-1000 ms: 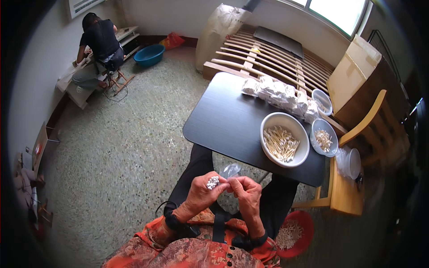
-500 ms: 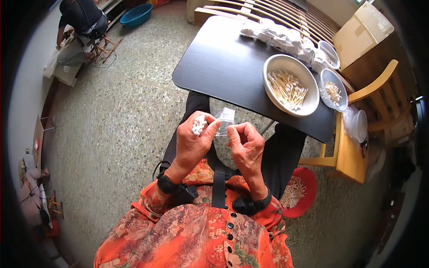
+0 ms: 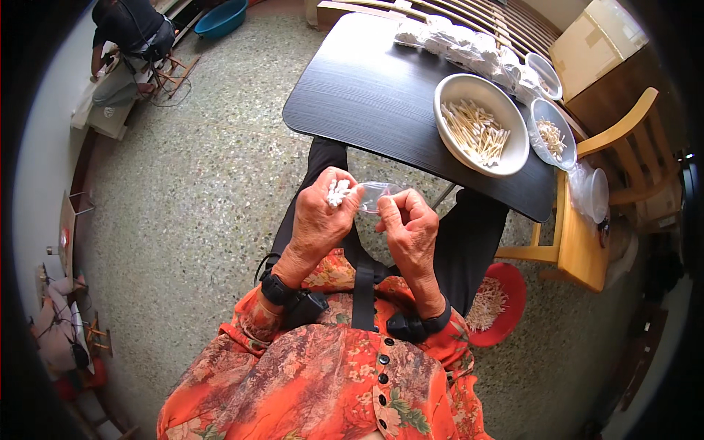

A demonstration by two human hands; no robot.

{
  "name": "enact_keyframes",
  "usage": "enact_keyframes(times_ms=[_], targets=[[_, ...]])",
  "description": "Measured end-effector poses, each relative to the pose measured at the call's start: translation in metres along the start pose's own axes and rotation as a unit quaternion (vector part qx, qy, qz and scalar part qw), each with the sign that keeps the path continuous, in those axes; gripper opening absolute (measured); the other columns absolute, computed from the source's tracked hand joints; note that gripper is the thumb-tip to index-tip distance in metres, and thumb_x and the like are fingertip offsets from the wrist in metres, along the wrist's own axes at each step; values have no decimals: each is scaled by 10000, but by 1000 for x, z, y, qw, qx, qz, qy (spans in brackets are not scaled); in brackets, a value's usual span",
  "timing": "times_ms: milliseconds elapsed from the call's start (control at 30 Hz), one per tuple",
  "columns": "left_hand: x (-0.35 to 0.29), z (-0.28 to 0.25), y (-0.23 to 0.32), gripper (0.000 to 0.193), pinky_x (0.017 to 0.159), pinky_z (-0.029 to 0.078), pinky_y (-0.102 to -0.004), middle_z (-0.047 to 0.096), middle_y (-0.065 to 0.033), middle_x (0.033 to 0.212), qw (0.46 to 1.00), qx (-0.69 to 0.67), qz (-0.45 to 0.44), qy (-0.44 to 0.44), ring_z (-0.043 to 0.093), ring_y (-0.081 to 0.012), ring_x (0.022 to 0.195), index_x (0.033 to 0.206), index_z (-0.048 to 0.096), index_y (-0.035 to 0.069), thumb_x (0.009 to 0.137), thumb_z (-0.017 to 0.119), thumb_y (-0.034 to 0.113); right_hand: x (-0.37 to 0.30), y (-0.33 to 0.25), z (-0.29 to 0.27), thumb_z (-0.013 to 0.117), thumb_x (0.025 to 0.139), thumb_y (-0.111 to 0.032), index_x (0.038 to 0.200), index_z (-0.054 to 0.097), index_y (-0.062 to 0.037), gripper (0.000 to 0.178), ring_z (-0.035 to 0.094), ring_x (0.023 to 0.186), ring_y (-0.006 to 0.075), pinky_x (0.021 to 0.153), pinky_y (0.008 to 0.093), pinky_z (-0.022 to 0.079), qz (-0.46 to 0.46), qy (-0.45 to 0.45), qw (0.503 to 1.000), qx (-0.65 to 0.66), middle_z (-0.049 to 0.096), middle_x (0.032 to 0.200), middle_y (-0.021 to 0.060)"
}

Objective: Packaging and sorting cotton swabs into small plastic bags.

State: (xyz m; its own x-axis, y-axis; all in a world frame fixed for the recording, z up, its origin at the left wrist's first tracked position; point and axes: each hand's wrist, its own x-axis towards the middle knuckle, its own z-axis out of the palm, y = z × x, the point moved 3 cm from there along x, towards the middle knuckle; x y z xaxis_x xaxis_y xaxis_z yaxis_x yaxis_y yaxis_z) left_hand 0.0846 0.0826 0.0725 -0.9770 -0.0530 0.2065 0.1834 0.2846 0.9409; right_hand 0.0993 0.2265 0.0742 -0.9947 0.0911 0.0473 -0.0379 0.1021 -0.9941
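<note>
My left hand (image 3: 320,213) is closed round a bundle of cotton swabs (image 3: 338,192), whose white tips show above the fist. Between my two hands a small clear plastic bag (image 3: 376,196) is stretched sideways. Its left edge meets my left thumb and fingertips, and my right hand (image 3: 408,226) pinches the other edge between thumb and forefinger. Both hands are above my lap, just short of the dark table. A big pale bowl (image 3: 447,149) of loose cotton swabs (image 3: 477,133) stands on the table's near right part.
The black table (image 3: 352,95) carries several white-filled plastic packs (image 3: 469,53) along its far side. A smaller tub (image 3: 550,158) of swabs sits at its right edge by a wooden chair (image 3: 583,260). A red basin (image 3: 513,308) with swabs is near my right leg. Another person (image 3: 132,33) sits far left.
The clear bag has gone from hanging upright to lying stretched sideways between my hands. My view has shifted slightly; both hands keep their grips.
</note>
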Motion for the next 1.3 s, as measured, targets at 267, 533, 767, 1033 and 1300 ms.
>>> enact_keyframes(times_ms=[267,533,767,1033,1300], targets=[[2,-3,-3,82,553,442,-212,553,-6,680,994,-100,-40,4,527,-52,625,862,545,24,867,597,87,0,6,5,619,842,-106,718,551,4,179,542,519,87,476,247,414,21,-58,998,-17,544,586,41],[1,-6,-7,79,534,406,-233,518,-5,672,997,-44,-45,-47,470,-63,604,877,539,39,878,576,108,2,9,-3,684,779,-122,780,574,-18,152,498,503,101,469,263,408,4,-118,986,-120,547,668,58],[-4,4,-4,106,606,424,-233,528,2,753,984,-40,-42,-168,489,-64,694,898,538,38,859,603,112,1,-40,-13,754,686,-54,965,584,-21,329,489,516,75,468,213,421,-275,-16,950,-146,547,943,91],[-7,6,14,558,682,456,-305,568,-105,916,980,6,-8,-196,564,-192,751,1271,350,48,797,640,106,5,-38,-8,771,666,-89,1029,543,2,438,555,544,108,507,252,455,-201,-144,959,-139,532,952,109],[-7,9,8,880,754,465,-309,572,-128,896,977,19,12,-211,591,-195,830,1407,110,24,749,691,82,2,-23,-1,763,656,-70,945,600,-33,334,464,538,108,521,261,406,-146,-154,974,-83,516,765,55]])
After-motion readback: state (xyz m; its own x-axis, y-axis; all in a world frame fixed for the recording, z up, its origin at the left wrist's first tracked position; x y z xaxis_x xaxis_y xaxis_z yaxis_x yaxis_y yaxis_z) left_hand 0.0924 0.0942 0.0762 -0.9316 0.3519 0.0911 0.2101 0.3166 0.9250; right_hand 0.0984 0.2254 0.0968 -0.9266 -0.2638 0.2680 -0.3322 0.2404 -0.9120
